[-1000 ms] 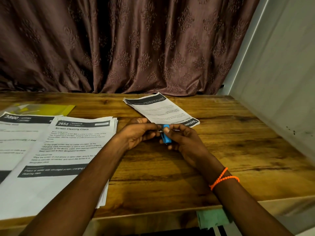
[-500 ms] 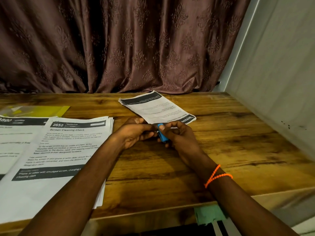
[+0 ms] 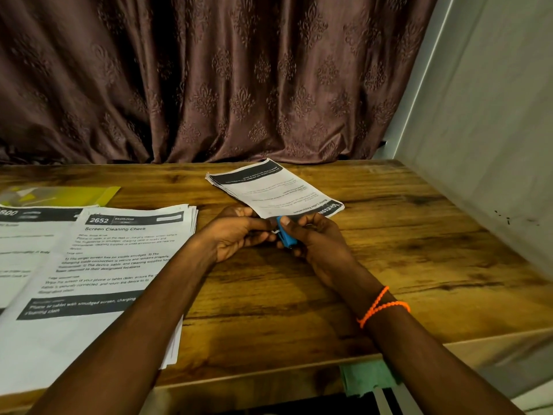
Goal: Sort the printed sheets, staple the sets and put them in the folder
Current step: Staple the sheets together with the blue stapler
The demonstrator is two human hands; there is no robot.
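Nothing much has shifted since a second ago: both hands stay together over the table (image 3: 389, 265), working the blue stapler (image 3: 286, 236). I can't make out what my left hand (image 3: 236, 232) pinches beside it; the fingers hide it. My right hand (image 3: 317, 239) curls round the stapler, thumb on top. Just behind lies the small set of sheets (image 3: 273, 190); the big stacks (image 3: 98, 265) and the yellow folder (image 3: 59, 195) run off the left edge.

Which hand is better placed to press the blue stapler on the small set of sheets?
Right, probably. The right hand already grips the blue stapler at the near corner of the small set. The left hand only pinches beside it.
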